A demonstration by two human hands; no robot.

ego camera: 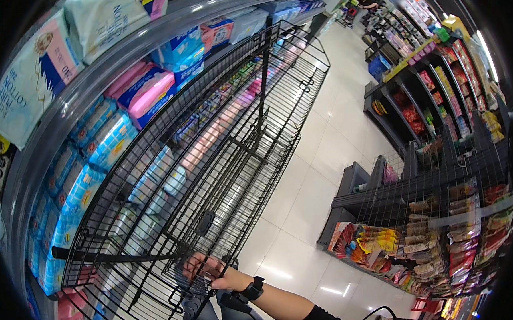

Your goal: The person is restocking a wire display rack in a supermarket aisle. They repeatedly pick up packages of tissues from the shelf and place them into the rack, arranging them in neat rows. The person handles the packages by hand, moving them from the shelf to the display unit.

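Note:
A black wire shopping cart point(239, 160) stretches diagonally in front of me. No goods are plainly visible inside it. Its dark tubular bar point(114, 255) crosses the near end. At the cart's near right edge is my right hand point(205, 269), with a black watch point(251, 290) on the wrist. The fingers curl at the wires and show partly through the mesh, with the thumb on the near side. My left hand is out of view. Below the cart, my legs in jeans point(203, 316) are partly hidden by the wires.
Packed shelves of sanitary pads point(114, 140) run close along the left. A pale tiled floor point(292, 192) lies on the right. Beyond it stand dark shelves point(400, 106) and a rack of snack bags point(423, 234). A person point(367, 3) is far down the aisle.

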